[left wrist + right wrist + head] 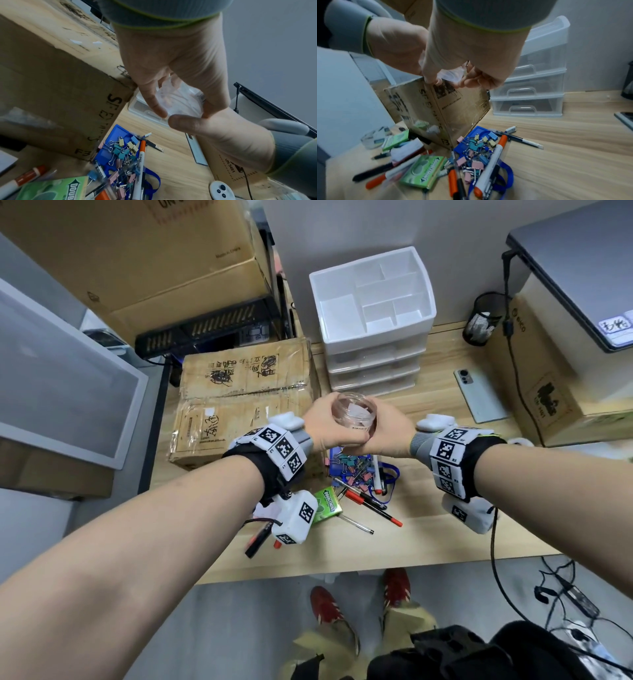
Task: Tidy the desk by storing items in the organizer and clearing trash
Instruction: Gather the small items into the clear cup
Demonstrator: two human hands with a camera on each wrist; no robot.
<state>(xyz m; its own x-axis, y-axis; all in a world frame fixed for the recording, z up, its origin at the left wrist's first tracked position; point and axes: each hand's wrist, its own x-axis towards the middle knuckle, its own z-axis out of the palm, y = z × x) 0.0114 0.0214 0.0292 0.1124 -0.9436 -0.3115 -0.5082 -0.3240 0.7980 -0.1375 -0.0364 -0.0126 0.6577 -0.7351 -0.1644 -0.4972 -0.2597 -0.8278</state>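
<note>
Both hands hold a small clear plastic jar [352,414] up above the desk, in front of the white drawer organizer [373,302]. My left hand [329,428] wraps it from the left, and my right hand [387,433] grips it from the right and below. In the left wrist view the left hand [184,112] curls round the jar [181,100], with the right thumb under it. In the right wrist view the right hand [452,81] pinches the jar [452,75]. Below lie binder clips [349,465], pens [373,508] and a green gum box [327,505].
A taped cardboard box [239,402] stands left of the pile. A phone [479,395], a black mesh cup [484,318] and a second box [548,392] under a laptop are to the right. A blue lanyard [506,175] winds through the clips.
</note>
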